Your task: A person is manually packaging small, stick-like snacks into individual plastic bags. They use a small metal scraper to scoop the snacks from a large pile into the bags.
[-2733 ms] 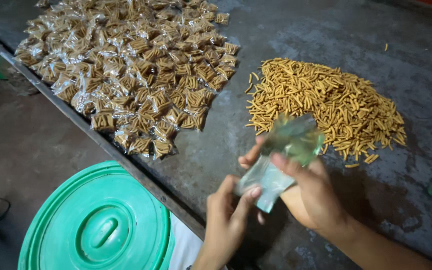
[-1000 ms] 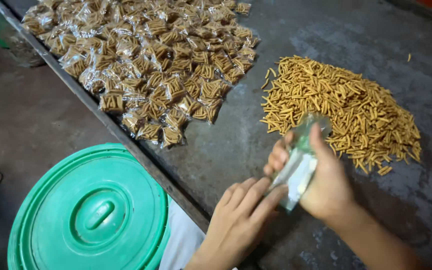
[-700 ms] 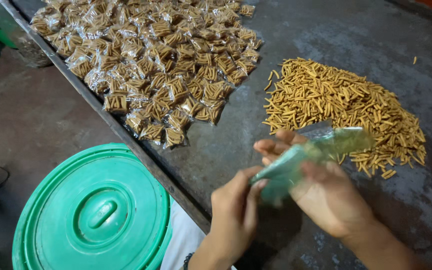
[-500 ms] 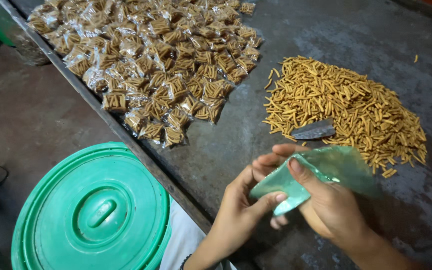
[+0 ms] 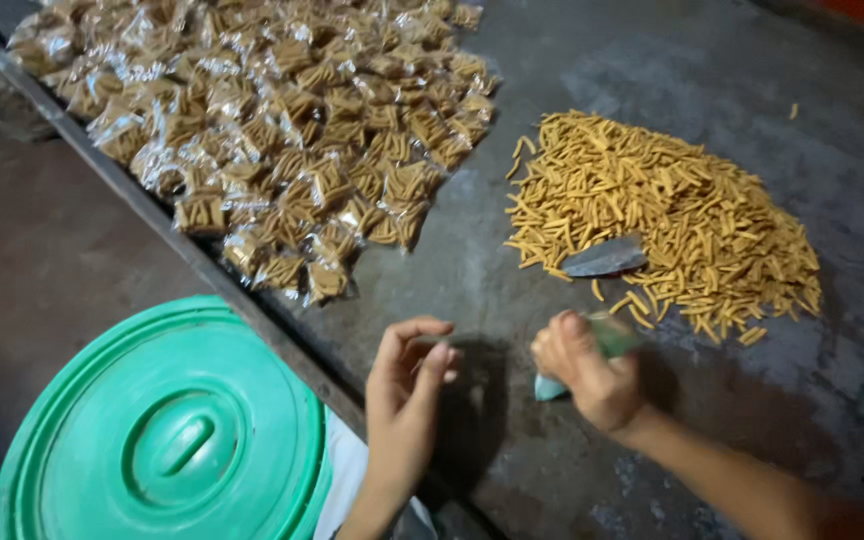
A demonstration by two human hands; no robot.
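A dark, worn metal table (image 5: pixel 652 60) stands over a dim grey floor (image 5: pixel 42 260).

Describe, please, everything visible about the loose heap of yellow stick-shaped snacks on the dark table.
The loose heap of yellow stick-shaped snacks lies unpacked on the dark grey table, right of the pile of small clear filled packets and apart from it. The sticks are short, thin, golden and look fried, pointing every way; a few strays lie around the edges. A flat grey piece rests on its near edge. The right hand is close below, not touching.
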